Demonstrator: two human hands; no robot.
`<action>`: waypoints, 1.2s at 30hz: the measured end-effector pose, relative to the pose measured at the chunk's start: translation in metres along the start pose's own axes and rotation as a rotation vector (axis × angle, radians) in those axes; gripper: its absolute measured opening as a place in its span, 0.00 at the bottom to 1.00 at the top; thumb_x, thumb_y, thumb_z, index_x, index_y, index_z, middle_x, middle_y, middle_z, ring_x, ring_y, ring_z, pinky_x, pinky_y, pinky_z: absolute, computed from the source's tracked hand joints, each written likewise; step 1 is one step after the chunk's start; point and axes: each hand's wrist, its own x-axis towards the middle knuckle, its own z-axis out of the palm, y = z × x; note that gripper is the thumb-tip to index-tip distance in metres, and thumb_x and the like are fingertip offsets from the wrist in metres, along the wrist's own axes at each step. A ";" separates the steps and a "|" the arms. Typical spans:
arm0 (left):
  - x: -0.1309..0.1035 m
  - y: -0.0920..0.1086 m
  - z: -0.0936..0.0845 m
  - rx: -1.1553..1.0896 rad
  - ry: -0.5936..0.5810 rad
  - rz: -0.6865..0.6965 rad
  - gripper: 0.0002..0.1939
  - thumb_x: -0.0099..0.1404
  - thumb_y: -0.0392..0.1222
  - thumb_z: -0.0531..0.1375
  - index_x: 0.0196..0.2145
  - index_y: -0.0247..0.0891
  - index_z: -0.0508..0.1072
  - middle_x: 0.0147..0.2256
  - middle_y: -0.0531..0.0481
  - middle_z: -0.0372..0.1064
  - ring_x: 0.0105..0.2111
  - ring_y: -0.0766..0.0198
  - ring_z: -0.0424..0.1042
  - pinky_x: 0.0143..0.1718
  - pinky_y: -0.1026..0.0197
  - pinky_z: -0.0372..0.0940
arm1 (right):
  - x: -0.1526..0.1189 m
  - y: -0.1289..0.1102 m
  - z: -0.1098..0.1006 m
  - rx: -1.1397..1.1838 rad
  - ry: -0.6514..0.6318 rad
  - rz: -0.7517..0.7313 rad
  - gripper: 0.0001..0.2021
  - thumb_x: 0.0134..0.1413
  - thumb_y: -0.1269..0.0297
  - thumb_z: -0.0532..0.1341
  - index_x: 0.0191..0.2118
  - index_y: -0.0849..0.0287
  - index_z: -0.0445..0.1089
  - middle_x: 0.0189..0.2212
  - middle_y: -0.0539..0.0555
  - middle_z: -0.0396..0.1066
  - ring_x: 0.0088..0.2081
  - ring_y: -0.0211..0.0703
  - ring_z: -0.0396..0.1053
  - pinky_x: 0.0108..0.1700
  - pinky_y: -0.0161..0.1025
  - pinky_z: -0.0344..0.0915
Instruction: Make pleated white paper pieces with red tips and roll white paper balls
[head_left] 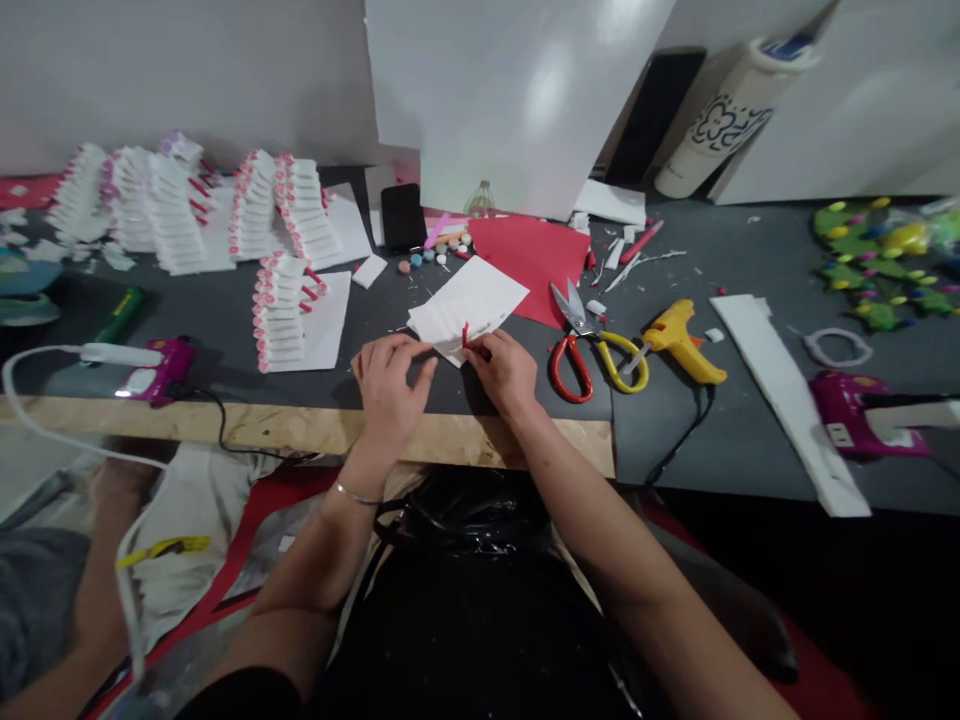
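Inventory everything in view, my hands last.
Paper sheets: several, white, front centre
Thin strip: one, red, over paper
Sheet: one, red, behind paper
Scissors: one, red and yellow, right
Glue gun: one, yellow, beside scissors
Roll bundles: several, white, left
Balls: several, mixed, behind paper
Slabs: two, black, back
Board: one, white, back centre
Bottle: one, white, back right
Wide strip: one, white, right
Sockets: two, purple, both sides
Leaf pieces: several, green, far right
Coworker's arm: one, lower left
Left hand: one, beside paper
Right hand: one, at strip

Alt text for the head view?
A person's right hand pinches a red strip over white paper on a dark table, left hand at the paper's edge. Scissors and a yellow glue gun lie to the right.
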 end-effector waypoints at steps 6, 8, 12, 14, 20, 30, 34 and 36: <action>0.034 0.016 0.009 0.068 -0.111 0.053 0.09 0.62 0.44 0.66 0.41 0.45 0.76 0.51 0.44 0.69 0.54 0.46 0.63 0.54 0.45 0.56 | 0.000 -0.001 -0.001 -0.027 0.000 -0.020 0.07 0.62 0.59 0.61 0.39 0.52 0.75 0.38 0.50 0.74 0.39 0.42 0.70 0.31 0.35 0.55; 0.037 0.018 0.014 0.070 -0.136 0.056 0.08 0.61 0.44 0.66 0.39 0.45 0.77 0.52 0.44 0.68 0.55 0.44 0.62 0.54 0.43 0.56 | 0.000 -0.001 -0.001 -0.031 0.003 -0.023 0.07 0.62 0.59 0.60 0.39 0.52 0.75 0.38 0.50 0.74 0.39 0.42 0.71 0.31 0.36 0.55; 0.038 0.020 0.018 0.047 -0.152 0.050 0.08 0.61 0.42 0.66 0.39 0.46 0.76 0.56 0.44 0.66 0.57 0.42 0.60 0.56 0.40 0.54 | 0.001 -0.001 -0.001 -0.040 -0.015 -0.026 0.07 0.63 0.60 0.59 0.40 0.52 0.75 0.37 0.50 0.74 0.39 0.42 0.70 0.31 0.36 0.54; 0.040 0.020 0.018 0.047 -0.158 0.052 0.08 0.61 0.41 0.66 0.39 0.46 0.76 0.56 0.44 0.65 0.58 0.42 0.59 0.57 0.39 0.54 | 0.001 -0.001 -0.002 -0.042 -0.019 -0.029 0.07 0.63 0.60 0.59 0.40 0.52 0.75 0.38 0.51 0.74 0.40 0.42 0.70 0.31 0.36 0.55; 0.044 0.023 0.022 0.071 -0.163 0.067 0.07 0.60 0.42 0.66 0.38 0.45 0.77 0.58 0.44 0.64 0.60 0.41 0.58 0.58 0.38 0.53 | 0.002 -0.002 -0.003 -0.044 -0.037 -0.025 0.09 0.64 0.59 0.57 0.40 0.52 0.74 0.39 0.51 0.74 0.41 0.43 0.70 0.32 0.35 0.56; 0.046 0.027 0.013 0.079 -0.181 0.119 0.00 0.62 0.40 0.64 0.33 0.44 0.76 0.59 0.46 0.64 0.61 0.43 0.58 0.59 0.38 0.53 | 0.000 -0.003 -0.005 -0.013 0.007 -0.049 0.09 0.64 0.60 0.58 0.42 0.51 0.75 0.38 0.51 0.74 0.40 0.42 0.71 0.32 0.35 0.56; 0.044 0.027 0.001 0.057 -0.197 0.163 0.02 0.61 0.39 0.65 0.33 0.44 0.76 0.58 0.46 0.65 0.61 0.44 0.58 0.60 0.39 0.53 | -0.006 -0.004 -0.007 -0.056 0.094 -0.136 0.10 0.65 0.60 0.57 0.40 0.53 0.75 0.37 0.53 0.74 0.40 0.42 0.69 0.33 0.35 0.55; 0.041 0.026 -0.005 0.050 -0.190 0.184 0.03 0.60 0.38 0.65 0.34 0.44 0.75 0.57 0.47 0.66 0.61 0.46 0.59 0.60 0.40 0.53 | -0.009 -0.004 -0.008 -0.088 0.151 -0.197 0.11 0.65 0.60 0.56 0.39 0.54 0.75 0.35 0.54 0.74 0.39 0.43 0.68 0.34 0.36 0.55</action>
